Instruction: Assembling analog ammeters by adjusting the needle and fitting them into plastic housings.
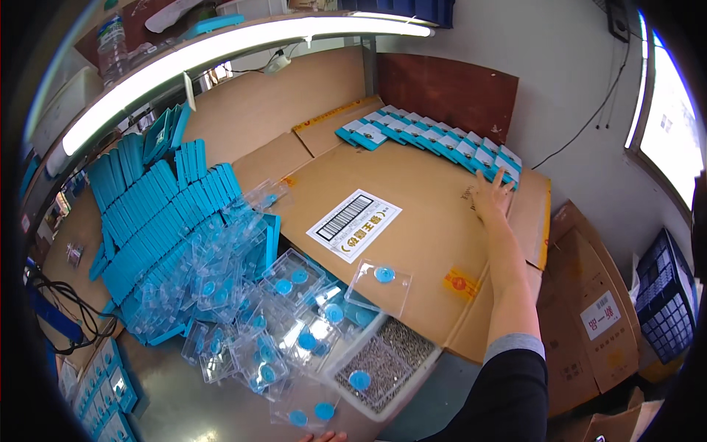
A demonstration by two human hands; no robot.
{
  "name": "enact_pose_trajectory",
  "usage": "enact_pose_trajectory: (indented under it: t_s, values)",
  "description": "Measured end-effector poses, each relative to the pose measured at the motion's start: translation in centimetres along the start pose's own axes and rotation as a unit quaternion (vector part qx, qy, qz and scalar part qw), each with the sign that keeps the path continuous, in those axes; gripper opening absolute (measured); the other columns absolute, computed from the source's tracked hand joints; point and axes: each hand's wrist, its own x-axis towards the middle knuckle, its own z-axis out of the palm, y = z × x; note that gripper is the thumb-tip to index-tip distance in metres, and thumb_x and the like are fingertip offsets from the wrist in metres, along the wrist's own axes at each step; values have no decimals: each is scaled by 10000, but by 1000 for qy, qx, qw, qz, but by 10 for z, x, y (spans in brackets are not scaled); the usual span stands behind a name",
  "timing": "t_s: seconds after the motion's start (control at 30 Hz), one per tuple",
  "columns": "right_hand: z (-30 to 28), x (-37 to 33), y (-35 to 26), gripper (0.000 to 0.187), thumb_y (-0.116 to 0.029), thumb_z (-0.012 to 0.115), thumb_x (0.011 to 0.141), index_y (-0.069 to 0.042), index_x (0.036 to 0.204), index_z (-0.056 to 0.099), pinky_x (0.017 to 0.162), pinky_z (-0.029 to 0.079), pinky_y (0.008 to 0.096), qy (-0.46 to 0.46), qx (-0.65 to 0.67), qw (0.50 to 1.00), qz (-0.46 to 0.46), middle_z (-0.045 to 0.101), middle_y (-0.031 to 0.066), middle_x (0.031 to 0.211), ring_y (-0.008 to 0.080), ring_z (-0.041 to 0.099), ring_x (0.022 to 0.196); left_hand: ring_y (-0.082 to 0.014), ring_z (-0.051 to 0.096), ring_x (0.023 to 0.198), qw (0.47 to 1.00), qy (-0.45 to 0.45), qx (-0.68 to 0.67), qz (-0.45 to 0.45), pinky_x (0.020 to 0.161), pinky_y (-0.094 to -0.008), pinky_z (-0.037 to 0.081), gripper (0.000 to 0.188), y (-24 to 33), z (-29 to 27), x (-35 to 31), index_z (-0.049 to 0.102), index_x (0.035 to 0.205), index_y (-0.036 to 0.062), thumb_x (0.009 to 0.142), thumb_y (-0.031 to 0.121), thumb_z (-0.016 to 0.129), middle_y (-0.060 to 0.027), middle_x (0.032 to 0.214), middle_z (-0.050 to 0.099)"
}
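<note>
My right hand (pixel 493 193) reaches far across the cardboard sheet (pixel 412 236). Its fingers lie apart on the near end of the rows of flat teal cases (pixel 456 151) with white-and-teal faces, touching the last case there. My left hand (pixel 324 437) shows only as a few fingertips at the lower edge; the rest is out of the picture. Nearest to it are clear plastic covers (pixel 303 405) with round blue knobs, heaped loosely over the table. One clear cover (pixel 379 287) rests on the cardboard's near edge.
Many teal cases (pixel 158 214) stand packed on edge at the left. A white tray (pixel 390 407) of small metal pieces sits at the front, partly under covers. A lit tube lamp (pixel 243 44) spans overhead. Cardboard boxes (pixel 582 317) and a blue crate (pixel 666 295) stand at right.
</note>
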Motion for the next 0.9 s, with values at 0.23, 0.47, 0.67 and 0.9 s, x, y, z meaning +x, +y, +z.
enact_pose_trajectory:
  t_s: [0.23, 0.47, 0.67, 0.9]
  values:
    - [59, 97, -26, 806, -479, 630, 805, -135, 1432, 258, 821, 516, 481, 55, -63, 994, 73, 458, 319, 1276, 561, 430, 1150, -284, 319, 1342, 995, -89, -17, -33, 1068, -505, 230, 503, 1, -15, 9, 476, 1322, 112, 867, 325, 465, -104, 1471, 317]
    - [93, 163, 5, 445, -323, 523, 882, 45, 1127, 477, 653, 546, 491, 142, -110, 983, -22, 670, 225, 891, 356, 678, 792, -280, 307, 1349, 990, -127, 14, -57, 1072, -488, 234, 479, -2, -32, 18, 510, 1294, 138, 858, 333, 474, -95, 1484, 298]
    - [87, 103, 1, 151, -118, 417, 903, 12, 946, 479, 583, 553, 413, 178, -84, 975, -105, 664, 201, 788, 311, 683, 712, -259, 315, 1344, 986, -120, -98, -66, 1085, -458, 225, 497, -9, -43, 27, 491, 1313, 191, 840, 346, 495, -80, 1491, 289]
    - [-9, -29, -34, 100, -100, 441, 887, -27, 926, 498, 562, 535, 398, 164, -66, 955, -240, 647, 161, 725, 295, 669, 672, -228, 349, 1325, 998, -6, 56, -6, 1076, -437, 237, 499, -8, -11, 16, 466, 1344, 164, 873, 319, 521, -65, 1458, 347]
